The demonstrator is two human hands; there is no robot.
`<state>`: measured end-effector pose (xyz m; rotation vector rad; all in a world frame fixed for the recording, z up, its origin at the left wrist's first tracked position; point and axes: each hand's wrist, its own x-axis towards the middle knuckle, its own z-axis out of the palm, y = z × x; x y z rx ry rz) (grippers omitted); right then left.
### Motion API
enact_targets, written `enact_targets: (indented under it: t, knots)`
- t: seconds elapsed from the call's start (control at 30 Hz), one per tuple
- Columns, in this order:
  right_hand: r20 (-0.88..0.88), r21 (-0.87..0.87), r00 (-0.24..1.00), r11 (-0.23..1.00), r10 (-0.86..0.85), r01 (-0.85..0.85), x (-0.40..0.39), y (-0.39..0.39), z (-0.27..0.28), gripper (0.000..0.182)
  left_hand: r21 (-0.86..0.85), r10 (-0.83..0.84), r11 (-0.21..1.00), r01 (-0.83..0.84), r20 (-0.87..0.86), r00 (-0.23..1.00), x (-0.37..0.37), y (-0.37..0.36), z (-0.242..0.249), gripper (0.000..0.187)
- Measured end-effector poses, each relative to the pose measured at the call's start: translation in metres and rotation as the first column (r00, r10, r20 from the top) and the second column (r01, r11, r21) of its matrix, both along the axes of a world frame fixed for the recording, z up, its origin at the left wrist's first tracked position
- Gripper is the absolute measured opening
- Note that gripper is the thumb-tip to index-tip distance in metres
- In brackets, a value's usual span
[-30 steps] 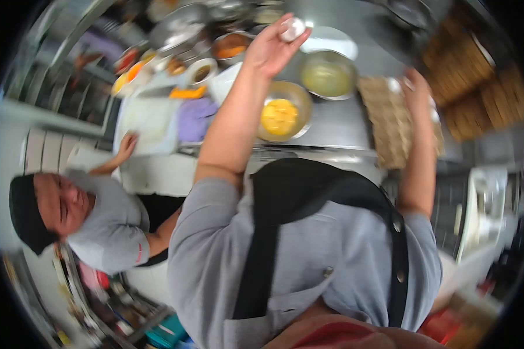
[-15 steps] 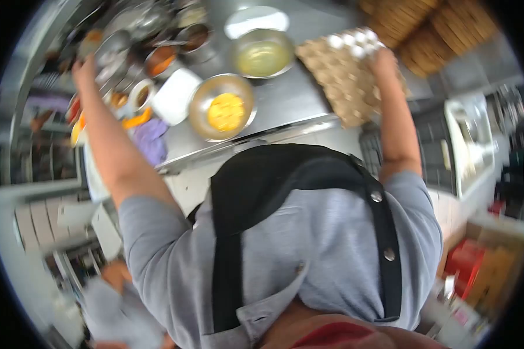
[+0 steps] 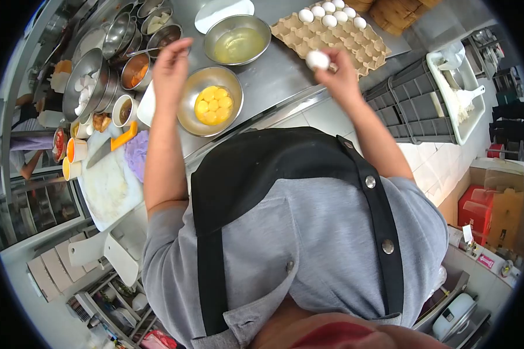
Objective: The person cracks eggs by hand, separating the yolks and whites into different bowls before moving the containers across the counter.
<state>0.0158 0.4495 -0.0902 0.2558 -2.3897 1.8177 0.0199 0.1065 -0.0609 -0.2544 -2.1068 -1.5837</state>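
Observation:
My right hand [image 3: 339,72] grips a white egg [image 3: 317,60] in front of the cardboard egg tray [image 3: 297,29]. Several white eggs [image 3: 330,21] sit along the tray's far side. My left hand [image 3: 172,68] is raised left of the bowls, fingers loosely apart, with nothing visible in them. Close beside it is a metal bowl [image 3: 237,93] containing several whole egg yolks [image 3: 213,106]. Behind that, another metal bowl [image 3: 266,47] holds clear egg white [image 3: 237,45]. White eggshells [image 3: 86,90] lie in a metal bowl [image 3: 70,96] at far left.
A knife with a yellow handle [image 3: 124,137] lies on a white cutting board [image 3: 112,192], near a purple cloth [image 3: 136,156]. Small containers and metal pots [image 3: 135,72] crowd the left. Grey crates [image 3: 413,107] stand at right beneath a white tub [image 3: 470,125].
My right hand has lifted an egg off the tray and brought it nearer. My left hand has come back from the far-left bowls toward the yolk bowl.

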Motion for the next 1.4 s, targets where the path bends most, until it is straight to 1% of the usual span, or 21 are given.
enact_targets:
  t: [0.07, 0.13, 0.2, 0.27, 0.4, 0.43, 0.57, 0.63, 0.67, 0.73, 0.8, 0.87, 0.93, 1.0, 1.03, 1.1, 1.13, 1.2, 1.23, 1.3, 1.4]
  knots:
    - [-0.249, 0.118, 0.965, 0.991, 0.088, -0.060, 0.014, -0.011, -0.056, 0.041, 0.025, -0.071, 0.997, 0.070, 0.046, 0.996, -0.004, 0.020, -0.012, 0.021]
    - [-0.333, 0.296, 0.938, 0.955, 0.092, 0.011, 0.030, -0.021, -0.067, 0.043, 0.053, -0.143, 0.989, 0.139, 0.091, 0.985, -0.006, 0.033, -0.015, 0.020]
    - [-0.309, 0.244, 0.950, 0.969, 0.046, 0.032, 0.034, -0.026, -0.079, 0.039, 0.099, -0.249, 0.966, 0.237, 0.135, 0.959, -0.007, 0.043, -0.016, 0.020]
    - [-0.311, 0.209, 0.950, 0.972, -0.035, 0.104, 0.034, -0.025, -0.084, 0.038, 0.065, -0.254, 0.967, 0.247, 0.146, 0.956, -0.009, 0.046, -0.014, 0.020]
    - [-0.440, 0.132, 0.894, 0.978, -0.087, 0.161, 0.036, -0.027, -0.088, 0.039, 0.058, -0.343, 0.939, 0.340, 0.234, 0.910, -0.013, 0.052, -0.014, 0.024]
    - [-0.441, 0.225, 0.897, 0.963, -0.038, 0.151, 0.037, -0.025, -0.089, 0.040, 0.050, -0.368, 0.928, 0.368, 0.261, 0.892, -0.015, 0.053, -0.014, 0.025]
    - [-0.343, 0.273, 0.939, 0.953, -0.034, 0.135, 0.034, -0.034, -0.088, 0.039, 0.018, -0.414, 0.904, 0.427, 0.279, 0.866, -0.022, 0.061, -0.021, 0.026]
    - [-0.096, -0.021, 0.994, 0.998, -0.058, 0.056, 0.029, -0.042, -0.077, 0.038, -0.110, -0.448, 0.855, 0.507, 0.336, 0.828, -0.022, 0.068, -0.015, 0.033]
    - [-0.102, -0.021, 0.993, 0.998, -0.056, 0.054, 0.024, -0.045, -0.065, 0.038, -0.113, -0.446, 0.856, 0.505, 0.331, 0.831, -0.024, 0.071, -0.014, 0.033]
    - [0.170, -0.480, 0.965, 0.872, 0.200, -0.097, 0.013, -0.053, -0.034, 0.038, -0.121, -0.589, 0.740, 0.662, 0.359, 0.724, -0.027, 0.074, -0.014, 0.042]
    - [0.177, -0.562, 0.954, 0.821, 0.242, -0.104, 0.000, -0.066, -0.012, 0.039, -0.099, -0.617, 0.712, 0.695, 0.384, 0.687, -0.030, 0.077, -0.009, 0.047]
    - [0.272, -0.658, 0.864, 0.737, 0.423, -0.154, -0.018, -0.074, 0.003, 0.038, 0.207, -0.740, 0.648, 0.733, 0.400, 0.541, -0.036, 0.078, -0.010, 0.048]
    - [0.293, -0.612, 0.870, 0.777, 0.396, -0.147, -0.029, -0.085, 0.015, 0.039, 0.194, -0.715, 0.679, 0.708, 0.391, 0.579, -0.043, 0.071, -0.008, 0.048]
    - [0.359, -0.368, 0.889, 0.919, 0.284, -0.145, -0.040, -0.092, 0.024, 0.038, 0.418, -0.733, 0.680, 0.602, 0.405, 0.547, -0.042, 0.067, -0.004, 0.044]
    - [0.352, -0.369, 0.889, 0.916, 0.293, -0.156, -0.045, -0.093, 0.024, 0.038, 0.413, -0.727, 0.687, 0.598, 0.402, 0.557, -0.040, 0.066, -0.003, 0.044]
    - [0.177, -0.144, 0.934, 0.947, 0.309, -0.286, -0.056, -0.095, 0.022, 0.034, 0.577, -0.691, 0.700, 0.421, 0.396, 0.605, -0.039, 0.066, -0.001, 0.040]
    - [0.171, -0.144, 0.932, 0.944, 0.320, -0.297, -0.058, -0.098, 0.020, 0.034, 0.574, -0.683, 0.705, 0.416, 0.394, 0.615, -0.039, 0.065, -0.001, 0.040]
    - [-0.111, 0.000, 0.928, 0.934, 0.354, -0.357, -0.057, -0.107, 0.022, 0.033, 0.579, -0.649, 0.724, 0.375, 0.388, 0.654, -0.041, 0.065, -0.001, 0.038]
    - [-0.116, -0.001, 0.926, 0.932, 0.361, -0.363, -0.058, -0.110, 0.024, 0.033, 0.576, -0.644, 0.728, 0.372, 0.387, 0.660, -0.042, 0.064, 0.000, 0.038]
    - [0.022, 0.096, 0.936, 0.931, 0.351, -0.351, -0.058, -0.117, 0.034, 0.039, 0.571, -0.646, 0.724, 0.386, 0.366, 0.670, -0.044, 0.064, 0.001, 0.038]
    - [-0.008, 0.056, 0.927, 0.926, 0.375, -0.374, -0.070, -0.124, 0.029, 0.036, 0.584, -0.603, 0.741, 0.332, 0.359, 0.713, -0.051, 0.062, -0.002, 0.038]
